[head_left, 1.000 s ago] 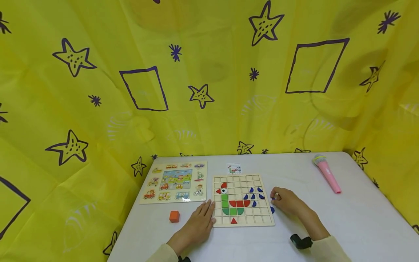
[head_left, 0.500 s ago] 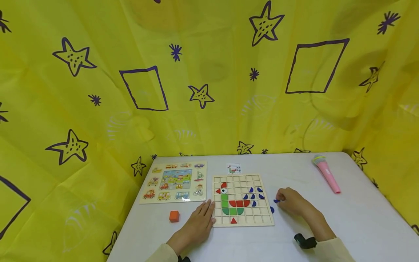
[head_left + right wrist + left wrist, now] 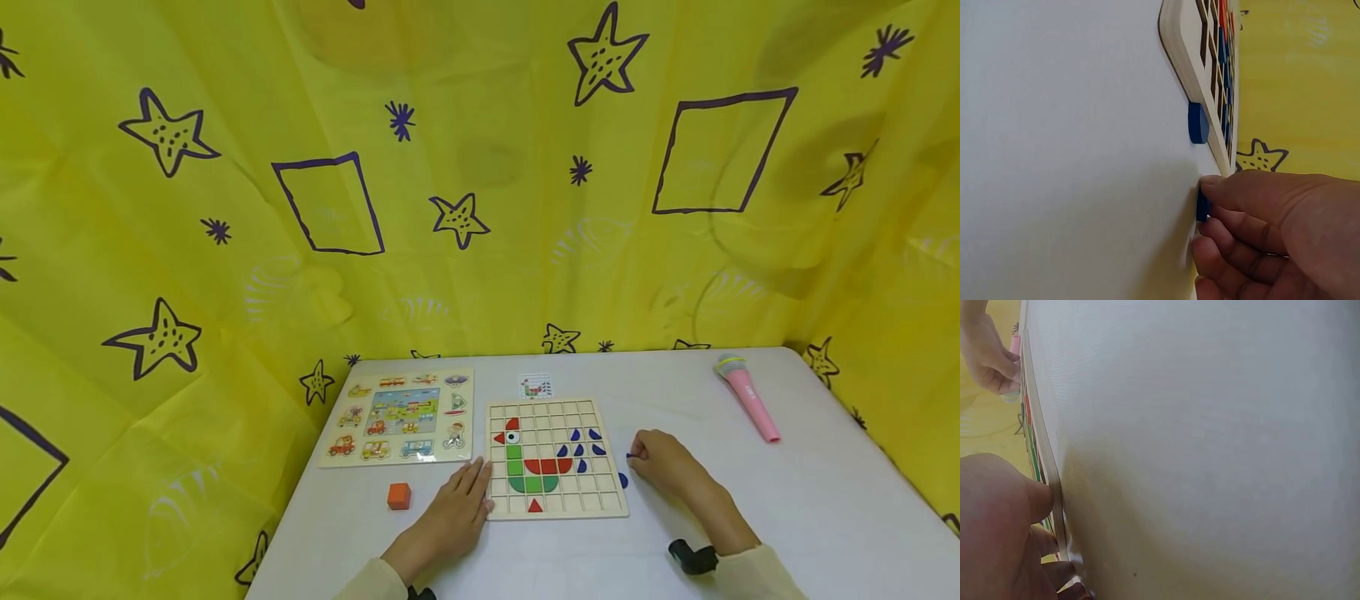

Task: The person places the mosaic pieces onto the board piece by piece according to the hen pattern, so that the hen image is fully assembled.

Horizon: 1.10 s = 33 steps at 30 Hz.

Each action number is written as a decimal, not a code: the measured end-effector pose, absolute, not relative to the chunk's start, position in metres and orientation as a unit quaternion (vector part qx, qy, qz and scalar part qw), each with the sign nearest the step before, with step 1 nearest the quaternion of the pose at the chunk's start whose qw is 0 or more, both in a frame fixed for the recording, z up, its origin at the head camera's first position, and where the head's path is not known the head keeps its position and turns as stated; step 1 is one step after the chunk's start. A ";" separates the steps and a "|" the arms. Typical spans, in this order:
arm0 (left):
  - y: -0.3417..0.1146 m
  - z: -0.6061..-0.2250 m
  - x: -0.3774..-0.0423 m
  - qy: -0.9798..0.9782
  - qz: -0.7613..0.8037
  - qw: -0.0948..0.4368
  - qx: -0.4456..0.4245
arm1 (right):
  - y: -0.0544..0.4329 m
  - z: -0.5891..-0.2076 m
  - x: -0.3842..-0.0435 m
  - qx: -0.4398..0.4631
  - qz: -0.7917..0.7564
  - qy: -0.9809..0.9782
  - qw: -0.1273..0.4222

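A wooden grid board (image 3: 592,502) lies on the table, its cells bearing red, green and blue pieces that form a bird with a round eye. My left hand (image 3: 454,510) rests at the board's left edge, fingers extended along it. Just off the right edge, my right hand (image 3: 667,463) pinches a blue half-round piece (image 3: 1202,203) between thumb and fingers. Another blue half-round piece (image 3: 1197,124) lies against the board's right side. A red triangle (image 3: 536,506) sits in the bottom row. The left wrist view shows the left thumb (image 3: 1040,501) against the board's side.
A vehicle picture puzzle (image 3: 465,442) lies to the left, with an orange cube (image 3: 400,497) in front of it. Behind the board is a small picture card (image 3: 536,386) of the bird. A pink toy microphone (image 3: 753,404) lies at the back right. Yellow cloth (image 3: 480,292) encloses the table.
My right hand has moved slightly right, away from the board, and now holds a blue half-round piece in its fingertips. My left hand has stayed in place.
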State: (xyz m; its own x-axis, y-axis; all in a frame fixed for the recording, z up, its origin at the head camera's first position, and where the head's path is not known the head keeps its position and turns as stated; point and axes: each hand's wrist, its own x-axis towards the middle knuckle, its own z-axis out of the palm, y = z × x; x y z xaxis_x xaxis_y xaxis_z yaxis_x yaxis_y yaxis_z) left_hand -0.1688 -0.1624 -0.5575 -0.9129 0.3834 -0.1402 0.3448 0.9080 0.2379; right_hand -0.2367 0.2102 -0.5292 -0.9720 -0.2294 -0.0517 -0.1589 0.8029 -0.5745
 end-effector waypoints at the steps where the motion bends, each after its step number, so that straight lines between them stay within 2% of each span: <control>1: -0.163 -0.558 -0.169 0.972 0.104 0.092 0.187 | 0.209 -0.529 -0.237 -0.095 -0.295 0.949 0.062; 12: -0.163 -0.556 -0.168 0.973 0.101 0.093 0.187 | 0.182 -0.523 -0.240 -0.069 -0.336 0.937 0.068; 20: -0.162 -0.555 -0.167 0.972 0.106 0.092 0.188 | 0.160 -0.527 -0.227 -0.071 -0.362 0.926 0.079; 26: -0.162 -0.555 -0.168 0.972 0.108 0.089 0.189 | 0.155 -0.530 -0.222 -0.078 -0.363 0.926 0.064; 33: -0.163 -0.555 -0.169 0.971 0.115 0.093 0.187 | 0.156 -0.527 -0.222 -0.068 -0.349 0.932 0.073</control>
